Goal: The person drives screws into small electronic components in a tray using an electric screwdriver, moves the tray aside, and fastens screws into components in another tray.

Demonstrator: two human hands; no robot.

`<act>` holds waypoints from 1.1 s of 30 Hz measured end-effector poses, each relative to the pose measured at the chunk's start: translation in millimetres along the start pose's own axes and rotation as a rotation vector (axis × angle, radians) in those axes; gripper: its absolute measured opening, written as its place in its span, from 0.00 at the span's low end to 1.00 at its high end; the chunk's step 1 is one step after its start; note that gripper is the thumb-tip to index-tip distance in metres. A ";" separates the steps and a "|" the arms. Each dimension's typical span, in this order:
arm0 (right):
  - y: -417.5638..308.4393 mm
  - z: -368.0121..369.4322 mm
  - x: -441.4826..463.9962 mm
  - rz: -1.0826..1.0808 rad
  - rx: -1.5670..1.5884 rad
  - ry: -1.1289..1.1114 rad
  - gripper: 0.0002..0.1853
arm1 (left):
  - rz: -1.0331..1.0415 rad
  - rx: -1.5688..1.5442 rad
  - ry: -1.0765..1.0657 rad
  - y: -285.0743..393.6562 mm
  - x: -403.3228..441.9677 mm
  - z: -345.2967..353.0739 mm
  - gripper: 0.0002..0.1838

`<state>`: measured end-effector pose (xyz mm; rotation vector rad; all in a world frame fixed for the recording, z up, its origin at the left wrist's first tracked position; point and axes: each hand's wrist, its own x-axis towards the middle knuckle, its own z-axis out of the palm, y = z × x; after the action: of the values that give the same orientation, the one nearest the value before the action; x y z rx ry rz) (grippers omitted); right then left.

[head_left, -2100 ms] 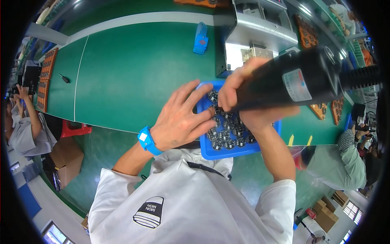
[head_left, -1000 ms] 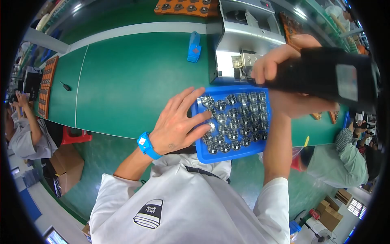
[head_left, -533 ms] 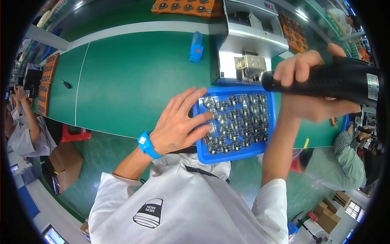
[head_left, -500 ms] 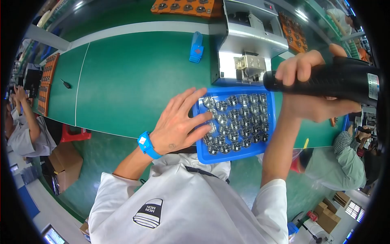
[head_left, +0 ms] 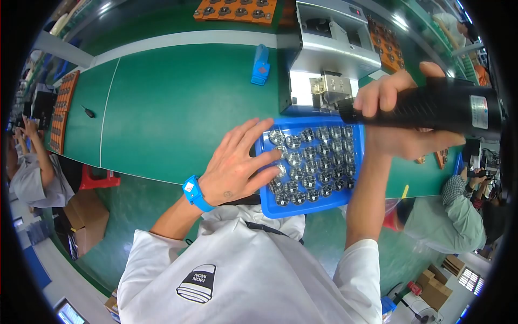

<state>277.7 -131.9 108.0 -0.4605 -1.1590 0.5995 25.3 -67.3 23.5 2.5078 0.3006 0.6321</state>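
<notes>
My right hand (head_left: 396, 124) is closed around a thick black electric screwdriver (head_left: 442, 108), held almost level. The tool's narrow end points left, close in front of the metal bracket (head_left: 332, 86) on a silver desktop machine (head_left: 334, 56); whether they touch I cannot tell. My left hand (head_left: 234, 162) has its fingers spread, with a blue strap (head_left: 197, 193) at the wrist. Two of its fingertips reach over the left rim of a blue tray (head_left: 307, 209), by the nearest parts. Several rows of small round clear-and-metal parts (head_left: 310, 167) lie in this tray.
A blue wrist strap (head_left: 260, 66) lies on the green table (head_left: 162, 108). Orange trays of parts stand at the back (head_left: 236, 11), behind the machine (head_left: 386, 43) and at far left (head_left: 65, 110). A small black tool (head_left: 88, 112) lies at left. Other people sit on both sides.
My right hand and the electric screwdriver have shifted left and slightly down, nearer the machine's bracket. My left hand keeps its place by the tray.
</notes>
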 end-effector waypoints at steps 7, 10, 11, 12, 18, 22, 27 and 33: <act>-7.9 6.9 3.0 -0.018 -0.014 0.073 0.55 | -0.003 -0.008 -0.007 0.5 0.3 -0.3 0.14; -18.9 5.1 17.7 -0.079 -0.072 0.083 0.53 | -0.001 -0.005 -0.008 0.8 0.0 -0.7 0.14; -22.5 -0.5 29.1 -0.134 -0.057 0.064 0.52 | 0.000 0.002 -0.014 0.9 0.5 -1.3 0.14; -26.9 -8.7 39.9 -0.193 -0.043 0.044 0.51 | 0.009 0.006 -0.008 1.2 1.3 -1.4 0.14; -20.4 -41.3 92.2 -0.293 -0.246 0.718 0.32 | 0.005 -0.010 -0.005 0.7 -0.1 -0.3 0.15; -1.6 -60.3 91.6 -0.251 -0.324 0.744 0.31 | 0.000 -0.023 -0.005 -2.9 -0.9 -1.5 0.15; -25.1 -56.8 83.2 -0.320 -0.291 0.659 0.29 | -0.018 -0.061 0.010 -3.0 -1.9 -0.2 0.15; -22.5 14.4 55.4 -0.191 -0.287 0.543 0.37 | -0.016 -0.020 0.045 -3.0 -1.9 4.0 0.15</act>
<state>284.0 -112.3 166.0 -0.6981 -0.7536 0.1210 25.4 -67.2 18.2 2.4720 0.3292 0.6819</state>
